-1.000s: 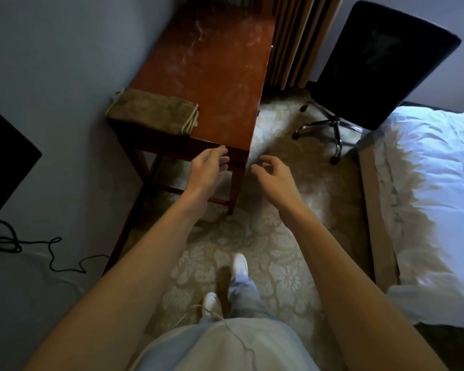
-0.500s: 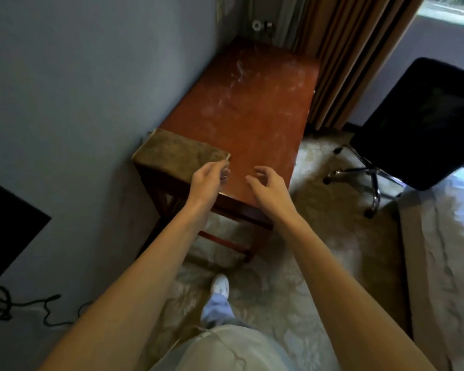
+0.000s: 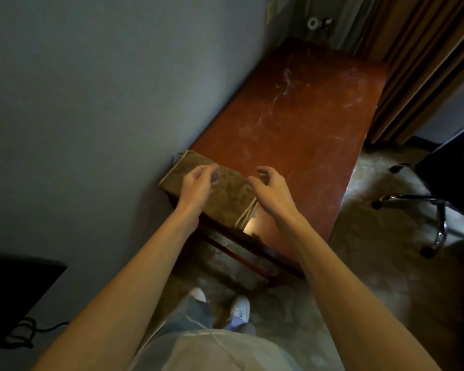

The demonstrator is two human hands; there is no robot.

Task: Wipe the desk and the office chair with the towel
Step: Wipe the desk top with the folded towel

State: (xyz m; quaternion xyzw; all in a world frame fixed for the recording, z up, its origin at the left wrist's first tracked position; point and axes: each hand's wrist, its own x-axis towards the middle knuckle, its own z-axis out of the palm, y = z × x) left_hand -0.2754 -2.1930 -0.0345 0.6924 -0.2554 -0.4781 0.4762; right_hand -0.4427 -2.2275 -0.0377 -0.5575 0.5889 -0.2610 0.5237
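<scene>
Towel (image 3: pixel 229 195) at the desk's (image 3: pixel 295 124) near corner.
Likely soft, light: pinch a folded edge. Left grip (image 3: pixel 198 183), right grip (image 3: pixel 271 190) apart, empty.

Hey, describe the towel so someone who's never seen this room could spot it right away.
Find the red-brown desk standing along the grey wall. On its near corner, against the wall, lies the towel. It is a folded olive-brown cloth with pale edging, soft and matte against the glossy, smudged desktop.
</scene>
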